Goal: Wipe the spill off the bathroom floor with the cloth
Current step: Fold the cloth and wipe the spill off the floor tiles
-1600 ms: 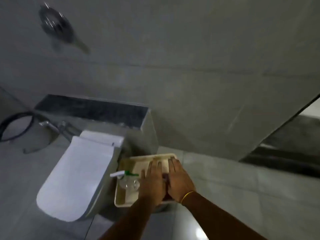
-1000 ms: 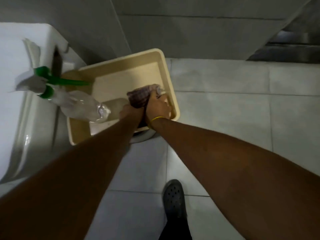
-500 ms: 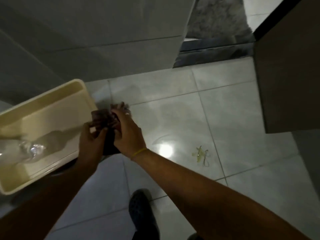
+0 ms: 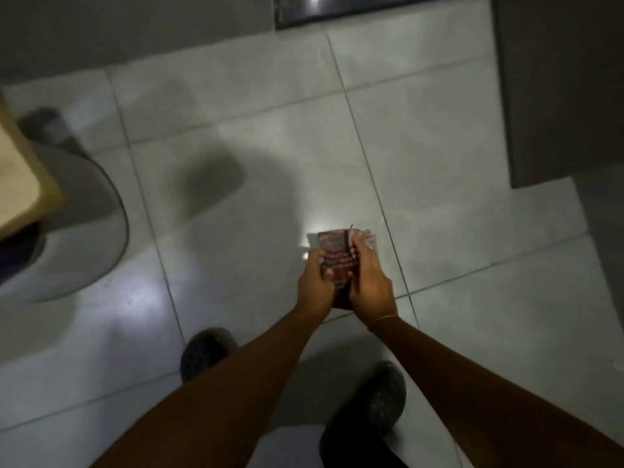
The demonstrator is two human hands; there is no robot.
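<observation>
A folded red-and-white checked cloth hangs in the air over the pale tiled floor. Both hands grip it: my left hand on its left side, my right hand on its right, a thin yellow band at that wrist. The hands and cloth cover the patch of floor beneath them, and no spill shows in this view. A bright glare spot lies on the tile just left of the cloth.
The cream tray's corner juts in at the left over a round grey base. A brown door panel fills the upper right. A dark threshold runs along the top. My two dark shoes stand below.
Both hands lifted the cloth out of the cream tray and carried it right, out over the open floor. The view swung from the toilet down to the tiles; the yellowish spill is now hidden.
</observation>
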